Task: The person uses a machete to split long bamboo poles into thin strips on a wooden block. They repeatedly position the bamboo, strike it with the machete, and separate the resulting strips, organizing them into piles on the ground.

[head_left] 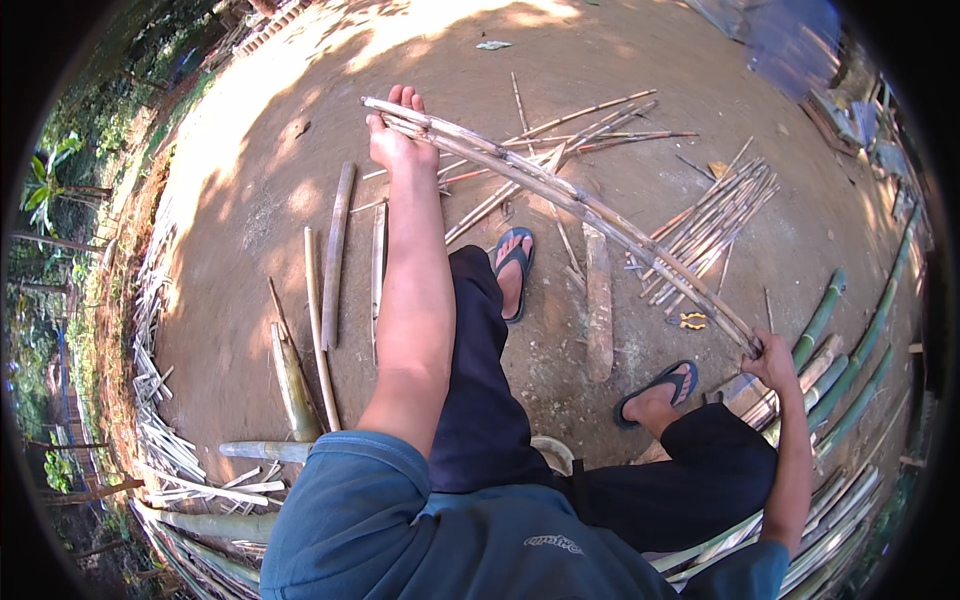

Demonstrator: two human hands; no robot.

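A few long, thin bamboo sticks [575, 200] stretch slantwise across the view in front of me, held at both ends. My left hand [402, 145], arm reached far out, cradles their far left end against the palm, with fingertips showing beyond them. At the near right end, my right hand [772, 365] has its fingers closed round the sticks. Below the sticks, on the dirt, lies a flat wooden slat [598, 310] between my feet. Close to my right foot are yellow-handled pliers [688, 320].
More sticks lie loosely crossed ahead [590, 130], with a neat pile of sticks [725, 225] to the right. Green bamboo poles [860, 370] lie at far right. Bamboo lengths [338, 255] and a cut bamboo stump [292, 385] are at left, near pale split strips [170, 440].
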